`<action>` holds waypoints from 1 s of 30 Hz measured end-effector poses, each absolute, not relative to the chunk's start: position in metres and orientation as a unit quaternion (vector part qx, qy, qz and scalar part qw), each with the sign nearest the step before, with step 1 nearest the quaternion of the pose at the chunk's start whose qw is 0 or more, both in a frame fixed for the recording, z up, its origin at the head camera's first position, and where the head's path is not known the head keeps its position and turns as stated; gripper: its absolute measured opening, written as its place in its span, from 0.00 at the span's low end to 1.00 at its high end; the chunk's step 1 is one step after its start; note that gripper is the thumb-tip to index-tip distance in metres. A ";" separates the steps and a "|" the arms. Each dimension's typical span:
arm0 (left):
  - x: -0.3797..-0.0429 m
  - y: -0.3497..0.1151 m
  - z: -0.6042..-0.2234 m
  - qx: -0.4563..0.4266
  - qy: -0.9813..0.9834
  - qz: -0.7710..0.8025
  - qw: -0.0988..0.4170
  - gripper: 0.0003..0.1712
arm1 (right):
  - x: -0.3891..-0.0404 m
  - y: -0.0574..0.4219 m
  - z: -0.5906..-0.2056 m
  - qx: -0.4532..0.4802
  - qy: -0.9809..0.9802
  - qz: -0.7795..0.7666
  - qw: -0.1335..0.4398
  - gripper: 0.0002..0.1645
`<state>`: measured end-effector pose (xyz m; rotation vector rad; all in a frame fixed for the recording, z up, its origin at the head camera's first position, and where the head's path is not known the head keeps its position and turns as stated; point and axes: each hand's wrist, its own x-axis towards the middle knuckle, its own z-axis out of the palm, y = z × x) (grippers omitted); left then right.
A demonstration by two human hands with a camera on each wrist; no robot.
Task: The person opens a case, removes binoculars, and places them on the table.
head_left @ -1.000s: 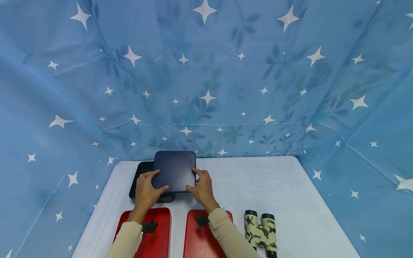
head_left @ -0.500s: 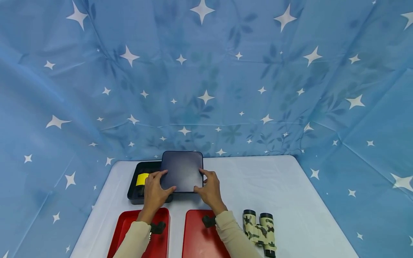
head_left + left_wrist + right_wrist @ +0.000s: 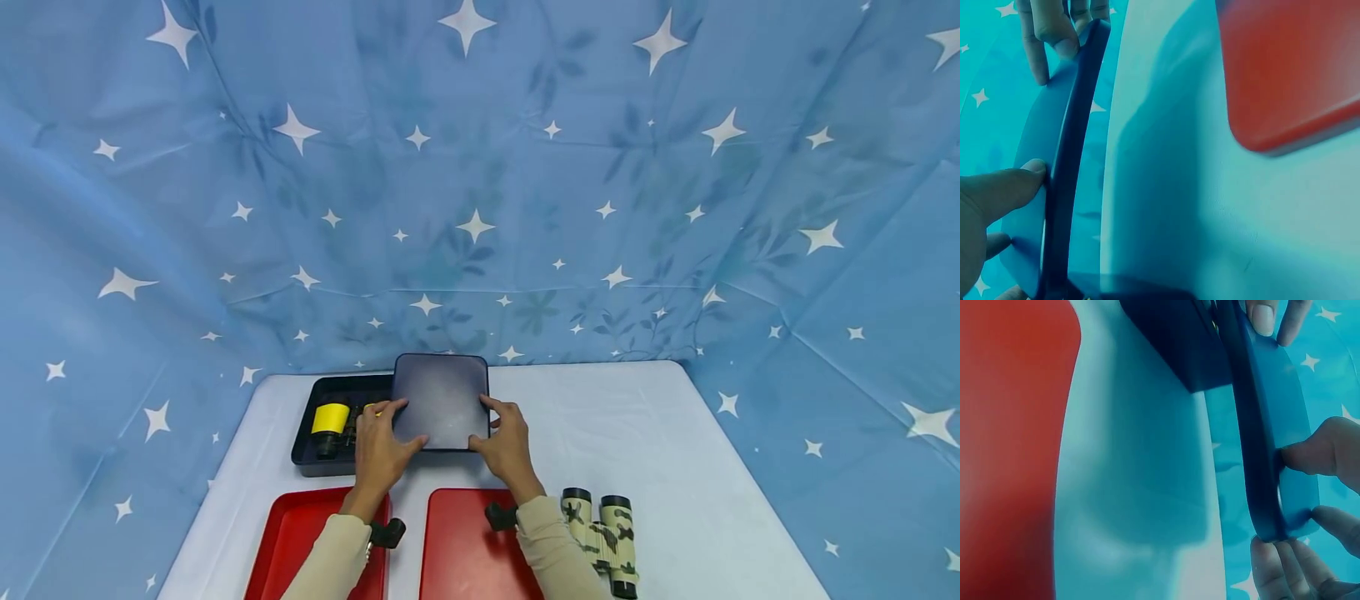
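Note:
Between my two hands is a dark navy rectangular lid, raised off the table. My left hand grips its left edge, thumb on the flat top. On the opposite edge my right hand holds it the same way, with fingertips curled under the rim in the right wrist view. Left of the lid stands an uncovered black box. Inside it are black-and-yellow binoculars, partly hidden behind my left hand and the lid.
An open red box stands at the front left under my left forearm. Beside it lies a flat red lid; whether a box is under it, I cannot tell. Camouflage binoculars lie right of my right sleeve. A starry blue curtain surrounds the white table.
Both hands have carried the navy lid to the right, off the black box. The yellow-and-black binoculars inside have come into view.

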<state>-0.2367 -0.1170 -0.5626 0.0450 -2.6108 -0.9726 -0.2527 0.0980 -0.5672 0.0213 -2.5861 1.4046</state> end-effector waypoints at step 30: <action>-0.239 -0.070 -0.586 0.036 -0.922 -0.351 0.159 0.40 | -0.248 0.132 -0.592 -0.038 -0.880 0.462 0.105 0.45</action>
